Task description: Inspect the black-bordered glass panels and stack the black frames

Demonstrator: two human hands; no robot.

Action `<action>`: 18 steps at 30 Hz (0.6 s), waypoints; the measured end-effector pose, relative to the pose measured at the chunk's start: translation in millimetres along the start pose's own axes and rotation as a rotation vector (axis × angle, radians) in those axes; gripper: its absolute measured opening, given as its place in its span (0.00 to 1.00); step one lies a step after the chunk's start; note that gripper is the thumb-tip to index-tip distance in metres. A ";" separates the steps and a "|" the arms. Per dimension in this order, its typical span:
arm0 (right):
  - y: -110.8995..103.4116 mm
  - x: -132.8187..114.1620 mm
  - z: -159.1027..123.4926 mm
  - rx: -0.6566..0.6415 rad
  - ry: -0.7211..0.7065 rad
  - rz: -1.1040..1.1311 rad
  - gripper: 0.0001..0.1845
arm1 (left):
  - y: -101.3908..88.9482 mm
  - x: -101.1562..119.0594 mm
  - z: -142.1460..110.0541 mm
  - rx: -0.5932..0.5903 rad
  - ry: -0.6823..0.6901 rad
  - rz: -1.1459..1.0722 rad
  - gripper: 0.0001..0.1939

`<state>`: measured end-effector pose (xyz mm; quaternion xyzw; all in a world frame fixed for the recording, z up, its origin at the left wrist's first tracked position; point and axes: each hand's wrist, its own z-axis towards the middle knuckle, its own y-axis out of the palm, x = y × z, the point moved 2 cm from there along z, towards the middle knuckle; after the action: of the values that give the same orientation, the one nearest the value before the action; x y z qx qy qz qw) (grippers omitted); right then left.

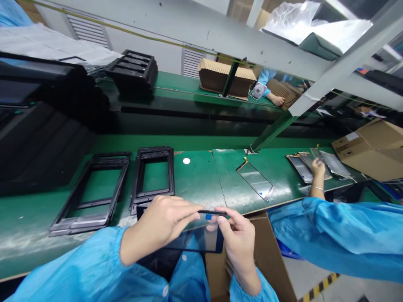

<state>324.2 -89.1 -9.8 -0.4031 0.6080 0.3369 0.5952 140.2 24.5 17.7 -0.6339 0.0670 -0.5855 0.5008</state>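
Both hands are on a black-bordered glass panel (206, 241), held tilted in front of my body at the bench edge. A small blue tab (208, 217) shows near its upper edge. My left hand (163, 220) lies along that edge, fingers together and pressed on it. At the panel's right corner, my right hand (237, 230) pinches it between thumb and fingers. Close beyond my left hand lies a stack of black rectangular frames (171, 172). Another stack of black frames (80, 226) is further left. My left hand hides the panel's left part.
A loose glass panel (255, 180) lies on the green bench (201, 180). To the right, a co-worker's hand (317, 167) touches several panels (300, 167). Black trays (34, 147) are piled at left. A slanted post (273, 130) meets the bench. A cardboard box (270, 256) stands below.
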 end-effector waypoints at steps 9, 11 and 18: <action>1.7 2.1 19.1 -0.303 0.111 0.195 0.22 | 1.3 1.7 -16.7 -0.005 -0.460 -0.724 0.23; 0.6 10.1 23.0 -0.220 0.143 0.228 0.23 | 3.8 -3.3 -25.0 0.079 -0.599 -0.877 0.30; 14.0 5.4 28.1 -0.172 0.107 0.254 0.28 | 9.1 -8.4 -34.4 0.193 -0.659 -1.025 0.31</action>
<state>324.6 -58.4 -18.0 -0.3898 0.6538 0.4383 0.4780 114.3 6.5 -0.9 -0.6850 -0.4575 -0.5286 0.2051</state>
